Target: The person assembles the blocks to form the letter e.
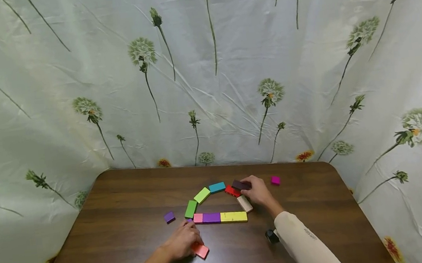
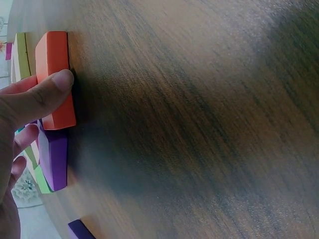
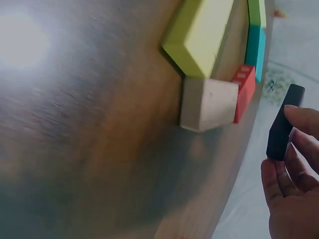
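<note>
My left hand [image 1: 182,240] pinches an orange-red block [image 2: 58,79] at the near side of a ring of coloured blocks. Part of a purple block [image 1: 190,220] shows beside its fingers. Over the far right of the ring, my right hand [image 1: 258,191] grips a black block [image 3: 286,124] between thumb and fingers. That block is above the table, close to a red block [image 1: 232,191] and a beige block [image 3: 209,104]. The rest of the ring holds yellow [image 1: 234,217], purple [image 1: 211,218], pink [image 1: 198,218], green [image 1: 191,209], lime [image 1: 202,195] and blue [image 1: 217,187] blocks.
A small dark purple block [image 1: 169,217] lies left of the ring, and a magenta block [image 1: 275,180] at the far right. The brown wooden table [image 1: 126,210] meets a flower-printed curtain [image 1: 205,84] along its back edge. A black device [image 1: 272,236] sits at my right wrist.
</note>
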The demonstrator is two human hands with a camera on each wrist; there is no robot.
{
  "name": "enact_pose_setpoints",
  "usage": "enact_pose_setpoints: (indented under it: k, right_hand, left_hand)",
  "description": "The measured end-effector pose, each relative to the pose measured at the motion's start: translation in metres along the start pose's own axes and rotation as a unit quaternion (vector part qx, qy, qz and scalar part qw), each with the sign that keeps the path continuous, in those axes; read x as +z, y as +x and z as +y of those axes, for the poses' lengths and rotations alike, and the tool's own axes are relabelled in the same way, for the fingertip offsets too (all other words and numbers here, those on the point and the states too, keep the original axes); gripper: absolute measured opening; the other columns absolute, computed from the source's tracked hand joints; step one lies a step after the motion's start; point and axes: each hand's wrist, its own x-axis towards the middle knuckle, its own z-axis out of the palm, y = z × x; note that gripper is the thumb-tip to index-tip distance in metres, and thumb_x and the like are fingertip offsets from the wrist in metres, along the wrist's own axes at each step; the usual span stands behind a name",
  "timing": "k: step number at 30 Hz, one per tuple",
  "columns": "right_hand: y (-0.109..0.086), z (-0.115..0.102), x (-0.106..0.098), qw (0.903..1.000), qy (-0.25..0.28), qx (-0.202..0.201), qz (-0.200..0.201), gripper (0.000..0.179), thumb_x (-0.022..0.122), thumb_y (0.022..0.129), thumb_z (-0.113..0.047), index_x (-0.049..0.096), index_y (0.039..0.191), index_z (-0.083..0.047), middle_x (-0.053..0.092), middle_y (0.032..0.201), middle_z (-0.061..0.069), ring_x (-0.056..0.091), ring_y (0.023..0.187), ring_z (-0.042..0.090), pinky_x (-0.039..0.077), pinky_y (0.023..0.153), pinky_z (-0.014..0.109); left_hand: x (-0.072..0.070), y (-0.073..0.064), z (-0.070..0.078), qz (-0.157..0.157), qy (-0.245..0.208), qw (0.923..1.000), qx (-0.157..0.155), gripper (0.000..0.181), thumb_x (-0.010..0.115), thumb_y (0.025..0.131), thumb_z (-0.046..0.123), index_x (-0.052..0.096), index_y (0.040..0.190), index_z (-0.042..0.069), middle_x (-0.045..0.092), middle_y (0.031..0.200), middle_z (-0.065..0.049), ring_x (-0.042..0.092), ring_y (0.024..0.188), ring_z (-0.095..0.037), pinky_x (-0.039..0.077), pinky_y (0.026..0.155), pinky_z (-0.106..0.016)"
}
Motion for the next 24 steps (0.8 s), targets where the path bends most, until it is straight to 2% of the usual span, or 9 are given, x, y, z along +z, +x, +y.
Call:
enact_pose_setpoints:
  k: [4,9,16,24]
  right_hand:
    - [-0.02,-0.005,0.003,0.9996,0.017,-0.02,-0.004,0.027,0.075,0.079,-0.001,0.07,0.105,0.0,0.064,0.099,0.011,0.06,0.09,0.025,0.05,0.079,0.04]
    - [-0.044,-0.007,0.01,0.9973,0.018,-0.062,-0.034,0.028,0.076,0.077,-0.003,0.07,0.104,0.0,0.063,0.097,0.009,0.059,0.085,0.02,0.05,0.074,0.033]
    - [-0.071,-0.013,0.029,0.9896,0.025,-0.12,-0.075,0.028,0.078,0.073,-0.008,0.072,0.099,-0.002,0.063,0.092,0.002,0.056,0.081,0.015,0.046,0.071,0.026]
    - [-0.094,-0.024,0.047,0.9824,0.042,-0.111,-0.144,0.029,0.081,0.071,-0.01,0.073,0.098,-0.007,0.061,0.088,-0.005,0.052,0.081,0.006,0.043,0.073,0.023]
  left_hand:
    - [-0.001,0.0,0.0,-0.007,-0.004,0.9999,-0.007,0.029,0.087,0.06,0.022,0.075,0.087,0.023,0.062,0.078,0.015,0.052,0.092,-0.014,0.04,0.087,-0.039]
    - [-0.001,0.001,0.001,-0.017,-0.003,0.9998,-0.008,0.029,0.087,0.061,0.023,0.076,0.087,0.023,0.063,0.079,0.015,0.053,0.092,-0.015,0.04,0.085,-0.037]
    - [0.002,0.001,-0.002,-0.011,0.015,0.9998,-0.004,0.029,0.088,0.059,0.026,0.076,0.086,0.024,0.063,0.078,0.015,0.053,0.092,-0.014,0.039,0.084,-0.034]
    - [0.0,0.002,0.0,-0.014,0.011,0.9998,-0.005,0.029,0.088,0.06,0.026,0.076,0.086,0.024,0.064,0.079,0.015,0.054,0.092,-0.014,0.039,0.084,-0.034]
